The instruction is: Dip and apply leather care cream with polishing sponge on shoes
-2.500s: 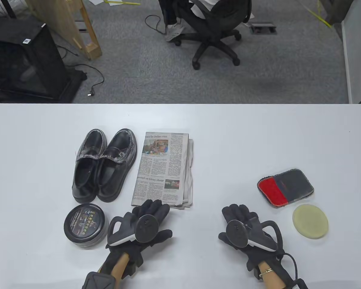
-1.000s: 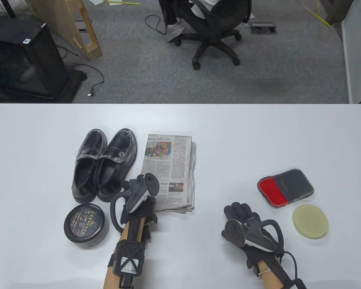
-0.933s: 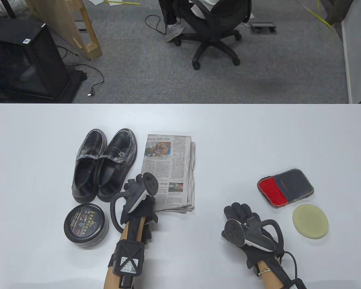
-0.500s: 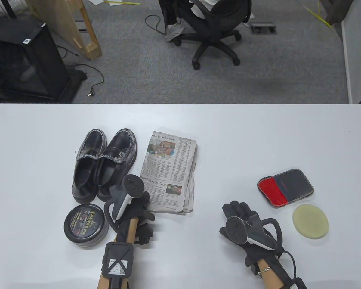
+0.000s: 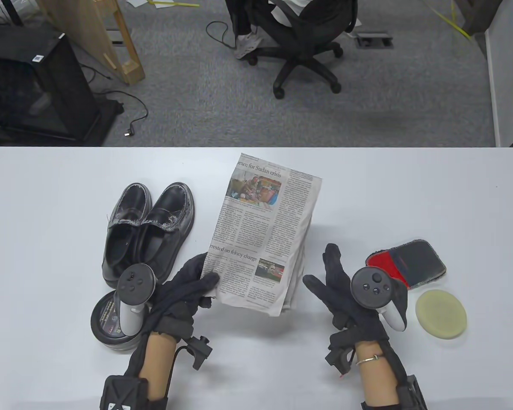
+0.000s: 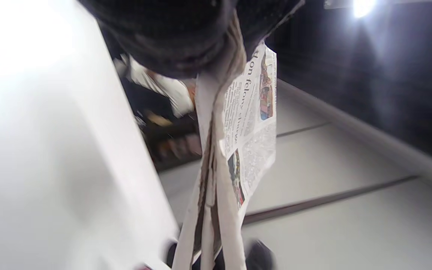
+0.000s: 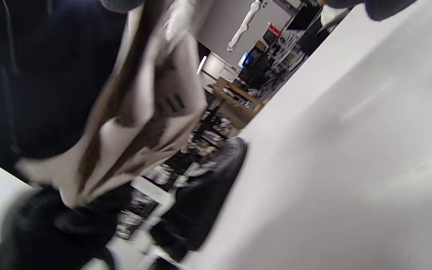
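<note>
The left hand (image 5: pixel 184 290) is turned thumb-up (its tracker on the outer side), fingers and thumb pinched together. The right hand (image 5: pixel 346 294) faces it, palm inward, fingers straight and spread, thumb apart.

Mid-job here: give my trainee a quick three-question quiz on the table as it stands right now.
1. True or false: the left hand grips the newspaper.
2. What lies nearest the yellow sponge? A) the shoes B) the red and grey cloth C) the cream tin
3. Fill in: the cream tin's lid is ___.

Key: 1 true; 2 B; 3 on.
</note>
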The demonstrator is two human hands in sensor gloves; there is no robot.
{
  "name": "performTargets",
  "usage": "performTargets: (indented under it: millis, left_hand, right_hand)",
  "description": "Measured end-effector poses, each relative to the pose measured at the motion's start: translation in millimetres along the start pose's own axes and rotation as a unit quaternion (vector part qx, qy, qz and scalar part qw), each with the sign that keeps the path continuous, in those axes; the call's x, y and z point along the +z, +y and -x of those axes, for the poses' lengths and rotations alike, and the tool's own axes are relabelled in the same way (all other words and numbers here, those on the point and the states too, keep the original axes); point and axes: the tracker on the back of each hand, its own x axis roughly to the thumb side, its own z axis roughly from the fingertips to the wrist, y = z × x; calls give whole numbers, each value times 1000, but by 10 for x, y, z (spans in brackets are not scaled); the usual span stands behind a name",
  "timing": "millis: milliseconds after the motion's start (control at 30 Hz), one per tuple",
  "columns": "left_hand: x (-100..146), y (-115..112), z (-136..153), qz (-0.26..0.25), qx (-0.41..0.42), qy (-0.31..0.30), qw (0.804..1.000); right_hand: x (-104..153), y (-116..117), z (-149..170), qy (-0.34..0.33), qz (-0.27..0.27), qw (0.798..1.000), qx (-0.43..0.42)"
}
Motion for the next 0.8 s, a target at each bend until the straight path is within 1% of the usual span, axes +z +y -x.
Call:
performTargets:
  millis: [33, 67, 100, 133, 200, 233, 267, 300, 333, 367, 400, 433, 467, 500, 533, 567, 600, 633, 700, 767, 800]
  left_hand:
    - [10, -15, -5, 28, 32, -17, 999]
    - [15, -28, -2, 41, 48, -23, 998]
    - [19, -46, 13, 53, 66, -26, 996]
    - [8, -59, 29, 64, 74, -30, 995]
    - [-8, -75, 84, 70, 52, -12, 996]
    - [-15, -85, 109, 70, 39, -4, 997]
    - [-38, -107, 148, 80, 19, 6, 997]
    - [-58, -129, 182, 91, 4, 17, 996]
    - [-66, -151, 199, 88, -7, 28, 996]
    - [-73, -178, 217, 70, -31, 46, 996]
    - [-68, -195, 216, 55, -55, 63, 995]
    - [-48, -228, 187, 32, -107, 72, 991]
    - [-35, -266, 136, 16, -167, 66, 984]
    - [-18, -292, 87, 3, -209, 65, 976]
    - [11, -338, -9, -17, -275, 42, 960]
    - [23, -383, -75, -15, -305, 13, 952]
    - [53, -501, -192, 6, -317, -25, 948]
    - [66, -571, -234, 21, -304, -42, 951]
    - [91, -792, -305, 72, -238, -85, 965]
    - [106, -965, -312, 105, -191, -100, 971]
    - [115, -1006, -305, 105, -188, -99, 972]
  right_hand:
    - [2, 12, 20, -27, -17, 997, -66]
    - [4, 30, 41, -47, -30, 992, -113]
    - [3, 65, 81, -65, -48, 979, -189]
    - [15, 75, 95, -75, -73, 961, -256]
    - [39, 63, 95, -95, -78, 939, -322]
    - [54, 54, 82, -99, -80, 936, -327]
    - [80, 37, 54, -101, -74, 943, -308]
    - [107, 17, 31, -90, -49, 959, -264]
    - [123, 3, 15, -82, -23, 972, -220]
    - [141, -17, 1, -77, 21, 984, -158]
    - [151, -25, -8, -72, 47, 988, -127]
    - [164, -24, -22, -69, 68, 990, -104]
    - [175, -11, -49, -71, 76, 990, -94]
    - [183, 5, -72, -71, 82, 990, -88]
    - [194, 36, -123, -77, 92, 990, -71]
    - [203, 61, -164, -82, 100, 990, -54]
    - [233, 122, -265, -95, 119, 988, -12]
    - [252, 162, -325, -104, 128, 986, 15]
    - [322, 306, -503, -134, 145, 977, 85]
    - [388, 450, -641, -162, 150, 967, 125]
    - [410, 508, -688, -172, 151, 964, 136]
